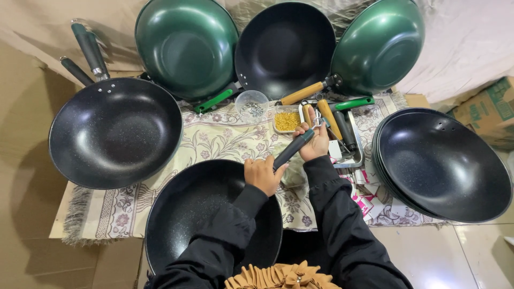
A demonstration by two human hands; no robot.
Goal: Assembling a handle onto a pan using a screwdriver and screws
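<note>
Your right hand [316,143] has its fingers curled closed around the upper end of a dark handle [293,149], just right of the frame's centre, with a small metal tool [318,121] sticking up from the fist. Your left hand [262,174] sits just below and to the left, fingers folded shut at the lower end of the same handle, where it meets the rim of the black pan [198,214] in the lower middle of the frame. That pan rests partly over your lap and partly on the patterned cloth [214,139].

Just above your right hand lie a small tray of yellow bits [287,120] and a clear cup of metal screws [251,105]. To the right of the fist a metal tray [357,155] holds loose handles, wooden and black.

Farther out, a large black pan [115,134] lies at the left, and a stack of black pans [444,163] at the right. Along the top stand a green pan [186,45], a black pan [285,48] and another green pan [379,45], leaning against the backdrop. A cardboard box [490,109] shows at the right edge.
</note>
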